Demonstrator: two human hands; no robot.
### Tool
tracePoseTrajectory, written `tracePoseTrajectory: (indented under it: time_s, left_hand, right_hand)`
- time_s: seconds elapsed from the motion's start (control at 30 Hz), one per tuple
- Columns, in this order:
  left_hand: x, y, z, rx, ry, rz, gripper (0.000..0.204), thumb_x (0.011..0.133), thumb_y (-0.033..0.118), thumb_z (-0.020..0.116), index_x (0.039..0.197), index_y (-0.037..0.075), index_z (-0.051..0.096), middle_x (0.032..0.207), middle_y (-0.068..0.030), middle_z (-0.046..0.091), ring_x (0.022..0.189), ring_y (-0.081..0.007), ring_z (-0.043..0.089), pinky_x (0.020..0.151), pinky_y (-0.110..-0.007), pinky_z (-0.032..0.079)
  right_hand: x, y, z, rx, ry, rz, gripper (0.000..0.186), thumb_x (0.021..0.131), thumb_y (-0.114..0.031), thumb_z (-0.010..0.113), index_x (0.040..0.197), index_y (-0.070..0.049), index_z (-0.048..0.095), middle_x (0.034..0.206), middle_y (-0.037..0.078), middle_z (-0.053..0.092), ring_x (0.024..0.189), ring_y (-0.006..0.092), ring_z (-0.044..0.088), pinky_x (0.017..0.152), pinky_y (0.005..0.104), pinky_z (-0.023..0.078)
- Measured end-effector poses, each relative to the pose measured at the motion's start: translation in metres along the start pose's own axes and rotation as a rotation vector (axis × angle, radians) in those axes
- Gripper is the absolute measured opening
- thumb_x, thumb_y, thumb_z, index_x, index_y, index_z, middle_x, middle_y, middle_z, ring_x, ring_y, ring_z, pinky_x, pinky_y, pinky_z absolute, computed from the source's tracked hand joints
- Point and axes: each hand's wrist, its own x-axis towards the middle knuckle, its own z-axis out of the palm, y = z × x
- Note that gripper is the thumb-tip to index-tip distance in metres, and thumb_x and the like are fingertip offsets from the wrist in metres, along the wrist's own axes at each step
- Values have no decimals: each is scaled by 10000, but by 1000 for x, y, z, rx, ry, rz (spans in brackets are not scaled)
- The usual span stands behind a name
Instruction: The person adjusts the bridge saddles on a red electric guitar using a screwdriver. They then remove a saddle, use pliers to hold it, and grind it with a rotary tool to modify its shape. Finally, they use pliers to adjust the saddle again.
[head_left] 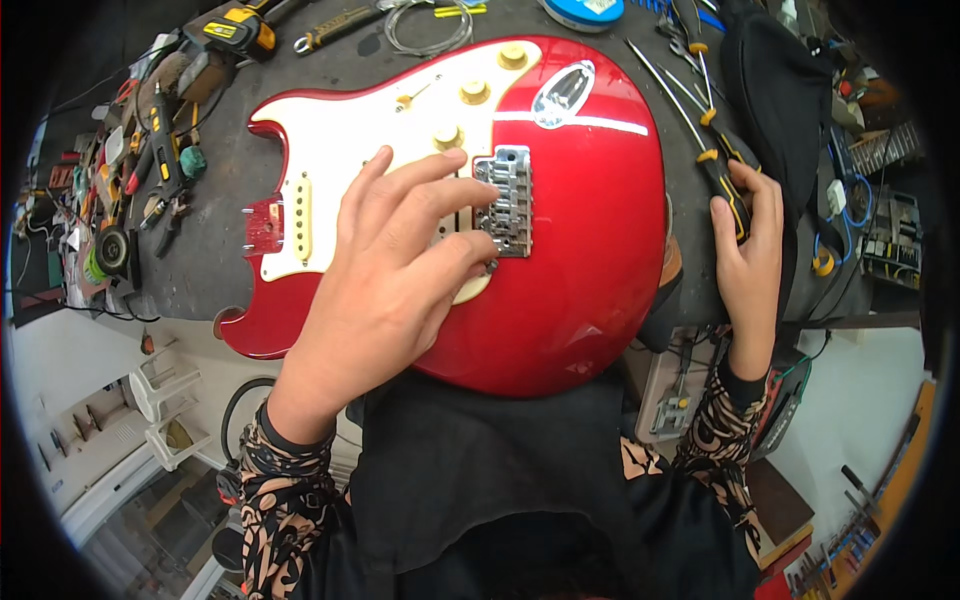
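Head view: left grip (385, 265) loosely spread at guitar bridge (515, 208); right grip (752, 240) curled round screwdriver (722, 185).

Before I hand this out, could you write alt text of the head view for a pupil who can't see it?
A person's left hand is at the metal bridge of a red electric guitar body on a cluttered dark workbench. Beside it, the right hand holds a black-and-yellow screwdriver.

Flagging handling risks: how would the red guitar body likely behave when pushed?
The red guitar body is probably stiff, looking like a broad slab. Its glossy reflections suggest it may be slippery. Its near edge juts past the bench, so downward pressure there might tip it.
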Motion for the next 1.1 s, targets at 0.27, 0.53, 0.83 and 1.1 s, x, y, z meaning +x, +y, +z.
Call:
tracePoseTrajectory:
  time_s: [0.27,0.53,0.83,1.1]
  left_hand:
    - [-2,-6,-10,-106,191,99,298,824,-34,807,1069,85,689,1147,-77,686,1071,-309,638,987,-479,484]
    - [-7,0,-2,-510,548,176,393,810,-142,809,1112,77,683,1093,-104,748,972,-280,712,833,-387,560]
    - [-21,12,-1,-491,695,290,458,822,-165,802,1134,74,568,1093,-148,741,928,-293,725,775,-392,584]
    - [-33,13,2,-435,720,262,471,831,-168,792,1169,66,563,1088,-166,730,917,-296,729,776,-391,592]
  right_hand:
    - [-1,-15,-8,52,26,85,375,1035,-131,700,1381,-10,618,1289,146,630,1228,298,613,1066,386,486]
    - [14,-94,-17,320,183,-118,217,957,15,697,1174,6,686,1168,137,643,1110,278,646,1009,376,501]
    - [10,-191,-14,990,-527,-171,232,970,-73,797,1172,16,726,1075,99,753,1017,185,720,921,321,552]
    - [6,-193,-2,1061,-541,-128,209,987,-48,768,1182,22,741,1099,93,762,1033,154,712,927,300,550]
